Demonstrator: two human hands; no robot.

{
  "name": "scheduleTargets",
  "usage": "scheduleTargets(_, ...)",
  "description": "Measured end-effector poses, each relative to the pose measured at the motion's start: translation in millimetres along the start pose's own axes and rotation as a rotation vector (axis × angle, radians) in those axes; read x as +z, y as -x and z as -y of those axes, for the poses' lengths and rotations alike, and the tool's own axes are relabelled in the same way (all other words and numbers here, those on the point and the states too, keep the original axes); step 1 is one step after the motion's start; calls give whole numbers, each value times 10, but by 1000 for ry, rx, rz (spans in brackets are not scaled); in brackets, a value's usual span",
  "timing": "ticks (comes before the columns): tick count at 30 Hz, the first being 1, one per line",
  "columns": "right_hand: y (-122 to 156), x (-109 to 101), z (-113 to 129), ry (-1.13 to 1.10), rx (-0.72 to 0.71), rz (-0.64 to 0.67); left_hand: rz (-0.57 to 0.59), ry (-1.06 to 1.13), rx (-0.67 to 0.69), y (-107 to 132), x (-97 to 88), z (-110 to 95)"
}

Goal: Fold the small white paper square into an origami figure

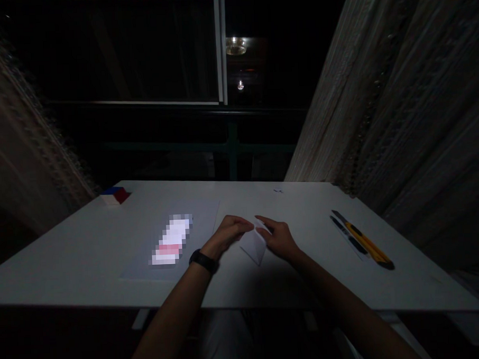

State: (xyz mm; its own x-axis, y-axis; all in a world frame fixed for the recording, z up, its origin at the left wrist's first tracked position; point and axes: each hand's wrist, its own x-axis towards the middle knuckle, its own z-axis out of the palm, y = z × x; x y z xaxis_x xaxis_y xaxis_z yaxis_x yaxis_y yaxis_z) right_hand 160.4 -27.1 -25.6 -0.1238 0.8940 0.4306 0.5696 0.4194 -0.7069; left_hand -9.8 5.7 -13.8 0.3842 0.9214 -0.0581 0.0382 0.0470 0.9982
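Near the frame's centre, the left hand (228,232), a black watch (203,261) at its wrist, and the right hand (279,237) both pinch a small folded piece of white paper (253,246), which touches the white tabletop (299,282). At centre left lies a pale flat sheet (202,223). At right lie a yellow-and-black utility knife (370,244) and a dark pen (346,236). At upper left sits a red-and-blue block (115,195). Curtains (398,104) flank a dark window.

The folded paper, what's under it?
Only the white table shows around the folded paper, pinched between the left hand and right hand. Anything directly beneath it is covered.
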Motion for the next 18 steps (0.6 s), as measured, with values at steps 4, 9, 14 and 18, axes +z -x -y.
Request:
scheduleTargets(4,1,6,-11,-41,21,8,6,-13,-24,14,16,-35)
scheduleTargets(9,-4,5,12,-194,49,73,50,-62,-77,48,10,-91)
scheduleTargets(14,-30,-38,22,-275,98,157,32,-78,-106,45,-3,-103)
scheduleTargets(18,-52,-90,-4,-308,130,239,16,-111,-100,37,3,-115)
